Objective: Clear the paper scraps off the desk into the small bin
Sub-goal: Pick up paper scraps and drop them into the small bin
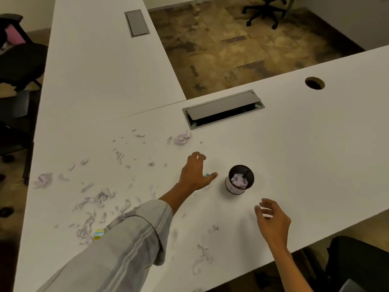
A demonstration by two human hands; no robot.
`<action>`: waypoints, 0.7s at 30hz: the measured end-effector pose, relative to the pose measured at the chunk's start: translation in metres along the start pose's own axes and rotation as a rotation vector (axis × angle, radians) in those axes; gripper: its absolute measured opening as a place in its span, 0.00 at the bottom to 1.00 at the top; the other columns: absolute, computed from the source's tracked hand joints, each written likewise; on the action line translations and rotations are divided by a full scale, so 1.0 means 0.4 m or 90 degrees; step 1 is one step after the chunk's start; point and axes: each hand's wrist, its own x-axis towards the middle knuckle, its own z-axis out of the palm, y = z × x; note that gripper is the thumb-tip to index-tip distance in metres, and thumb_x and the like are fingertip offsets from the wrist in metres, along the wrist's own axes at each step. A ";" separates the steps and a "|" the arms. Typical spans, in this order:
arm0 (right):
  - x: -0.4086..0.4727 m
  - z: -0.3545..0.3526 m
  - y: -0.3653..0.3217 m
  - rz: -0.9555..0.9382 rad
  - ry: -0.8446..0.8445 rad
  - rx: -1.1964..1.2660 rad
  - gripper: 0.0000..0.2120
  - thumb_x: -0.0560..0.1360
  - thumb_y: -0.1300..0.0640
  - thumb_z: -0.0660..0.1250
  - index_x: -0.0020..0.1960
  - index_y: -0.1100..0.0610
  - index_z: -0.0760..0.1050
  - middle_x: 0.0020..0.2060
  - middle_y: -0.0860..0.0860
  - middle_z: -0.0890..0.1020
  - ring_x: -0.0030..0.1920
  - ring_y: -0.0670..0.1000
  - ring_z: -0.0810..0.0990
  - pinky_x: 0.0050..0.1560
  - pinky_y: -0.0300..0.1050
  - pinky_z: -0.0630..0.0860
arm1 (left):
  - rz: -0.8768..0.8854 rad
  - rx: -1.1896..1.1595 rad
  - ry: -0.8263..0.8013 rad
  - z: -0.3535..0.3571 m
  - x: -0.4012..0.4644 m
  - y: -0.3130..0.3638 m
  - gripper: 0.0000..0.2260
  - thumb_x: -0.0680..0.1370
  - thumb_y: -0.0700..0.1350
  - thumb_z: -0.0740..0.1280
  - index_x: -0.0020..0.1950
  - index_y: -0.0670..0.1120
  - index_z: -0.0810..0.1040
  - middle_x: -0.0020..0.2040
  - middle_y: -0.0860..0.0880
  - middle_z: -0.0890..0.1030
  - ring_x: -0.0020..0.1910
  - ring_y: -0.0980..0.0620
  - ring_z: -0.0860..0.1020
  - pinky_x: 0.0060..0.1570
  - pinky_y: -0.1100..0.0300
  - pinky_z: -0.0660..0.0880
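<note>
A small black mesh bin (229,183) stands upright on the white desk (294,154), with crumpled pale paper inside it. My left hand (195,175) is stretched out palm down just left of the bin, thumb pointing toward it. A tiny teal scrap (207,175) peeks out beside the thumb. My right hand (272,221) hovers in front of the bin, fingers loosely curled and holding nothing. Several torn paper scraps (94,200) litter the desk to the left. A crumpled wad (182,138) lies farther back, and more scraps (202,252) lie near the front edge.
A grey cable hatch (223,108) with its lid ajar sits behind the bin, and a round cable hole (314,83) is at the far right. A second desk wing runs away at the left. Black office chairs (19,62) stand beside the desks.
</note>
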 end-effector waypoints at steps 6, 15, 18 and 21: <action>-0.014 0.086 -0.013 0.012 -0.049 -0.004 0.10 0.73 0.58 0.73 0.53 0.49 0.78 0.42 0.43 0.82 0.41 0.43 0.82 0.38 0.37 0.79 | -0.047 0.171 -0.029 -0.087 0.128 -0.143 0.35 0.71 0.56 0.71 0.72 0.44 0.61 0.76 0.39 0.59 0.74 0.38 0.57 0.66 0.43 0.69; -0.058 0.118 0.031 0.070 -0.078 -0.066 0.10 0.72 0.58 0.74 0.49 0.46 0.78 0.39 0.43 0.84 0.39 0.45 0.83 0.40 0.39 0.80 | -0.055 0.302 -0.215 -0.121 0.367 -0.193 0.44 0.72 0.41 0.72 0.77 0.57 0.45 0.79 0.43 0.38 0.76 0.34 0.42 0.71 0.33 0.57; -0.064 0.119 0.034 0.081 -0.084 -0.086 0.11 0.71 0.59 0.74 0.49 0.46 0.79 0.39 0.42 0.83 0.39 0.44 0.83 0.40 0.37 0.79 | -0.058 0.301 -0.271 -0.084 0.397 -0.197 0.40 0.73 0.36 0.68 0.77 0.57 0.51 0.78 0.43 0.43 0.76 0.35 0.49 0.67 0.37 0.67; -0.060 0.121 0.027 0.081 -0.086 -0.102 0.11 0.71 0.59 0.74 0.50 0.46 0.79 0.40 0.40 0.83 0.40 0.43 0.82 0.40 0.37 0.80 | -0.012 0.309 -0.230 -0.045 0.388 -0.210 0.31 0.73 0.33 0.66 0.73 0.49 0.63 0.73 0.41 0.60 0.69 0.38 0.62 0.56 0.48 0.77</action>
